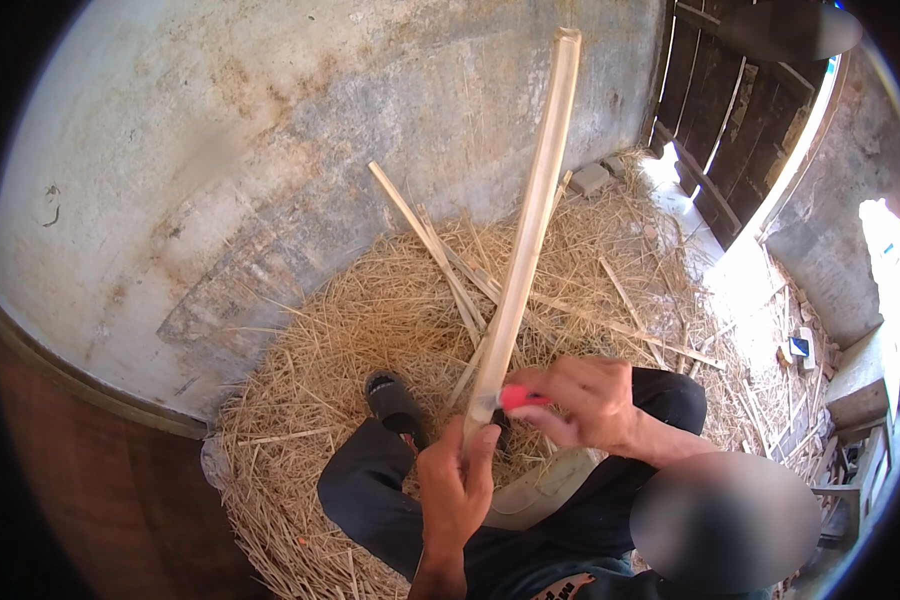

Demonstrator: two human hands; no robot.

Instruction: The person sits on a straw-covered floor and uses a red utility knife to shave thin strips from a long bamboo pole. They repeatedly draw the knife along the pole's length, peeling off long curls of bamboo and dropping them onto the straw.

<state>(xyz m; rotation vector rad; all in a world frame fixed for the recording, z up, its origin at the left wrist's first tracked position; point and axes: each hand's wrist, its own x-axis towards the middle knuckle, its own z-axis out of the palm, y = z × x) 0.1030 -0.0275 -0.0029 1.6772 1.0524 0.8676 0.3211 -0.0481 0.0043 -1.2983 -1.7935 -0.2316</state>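
A long, pale strip of split bamboo (535, 215) slants up and away from my lap, its far end raised in front of the wall. My left hand (453, 490) is closed round the strip's near end, thumb along its side. Just above that grip, my right hand (588, 400) is closed on a red-handled knife (522, 398). The knife's short grey blade lies against the strip; its cutting edge is too small to make out.
Straw and shavings (310, 390) cover the floor around my legs, with several loose strips (425, 235) crossing ahead. A dark sandal (395, 408) is on my foot. A stained wall (270, 150) rises beyond; a plank door (725, 120) stands at far right, above stone blocks (860, 385).
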